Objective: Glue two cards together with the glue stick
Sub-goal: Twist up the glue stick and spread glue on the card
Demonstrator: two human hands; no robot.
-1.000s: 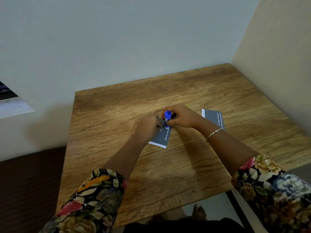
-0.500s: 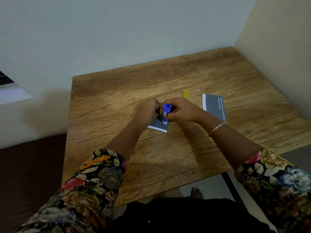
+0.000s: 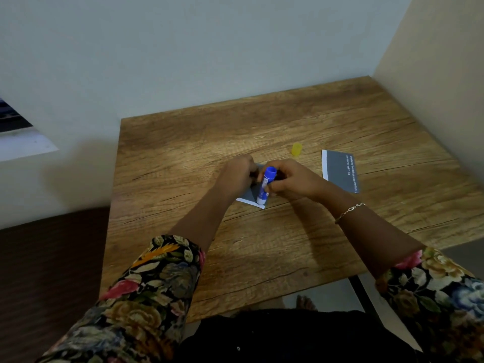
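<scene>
1. You have two grey cards on the wooden table (image 3: 183, 153), one glue stick (image 3: 265, 188), one yellow cap (image 3: 296, 149) and your two hands.
2. The first card (image 3: 251, 199) lies directly under the glue stick. Your hands cover most of it, so only its near corner with a white edge shows.
3. The second card (image 3: 340, 171) lies well to the right of the glue stick, apart from it. Its white print is too small to read.
4. The cap lies behind and to the right of the glue stick, touching nothing.
5. Your right hand (image 3: 293, 180) grips the glue stick, with the fingers curled around its body. The stick leans a little, its blue end is up and its lower end is on the first card.
6. Your left hand (image 3: 237, 174) rests on the first card, just to the left of the glue stick. Its fingers are folded under, so I cannot tell if they pinch the card or only press it.
</scene>
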